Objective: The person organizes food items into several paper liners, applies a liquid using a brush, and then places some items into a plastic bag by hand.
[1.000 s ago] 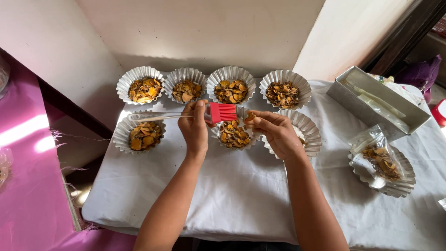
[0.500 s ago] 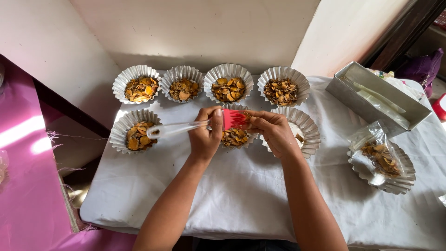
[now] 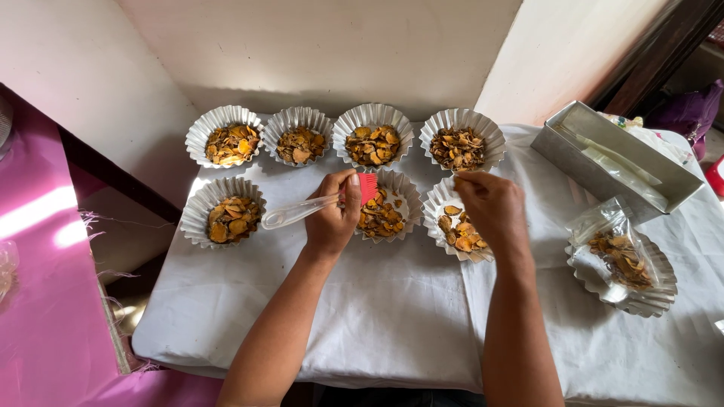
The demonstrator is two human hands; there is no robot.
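Brush [image 3: 317, 206] with red bristles sits gripped in the left hand [image 3: 332, 218], at the middle of the frame, over a foil cup [image 3: 403, 192] of chips. Right hand [image 3: 490, 207] looks pinched shut above the next cup [image 3: 441, 200], maybe holding a chip. A hard poke could tip a light cup and spill chips on the bench [image 3: 377, 324].

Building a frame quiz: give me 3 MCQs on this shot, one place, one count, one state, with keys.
1. Where does the metal loaf tin stand?
A. far right of the cloth
B. left of the cups
C. between the hands

2. How many fluted foil cups form the back row?
A. two
B. four
C. six

3. What does the left hand hold?
A. nothing
B. a spoon
C. a brush with red bristles

Key: A, the tin lies at the right, beyond the cups. B, four filled cups, from the first rightwards, line the wall. C, the fingers close on the clear-handled brush over a front cup.
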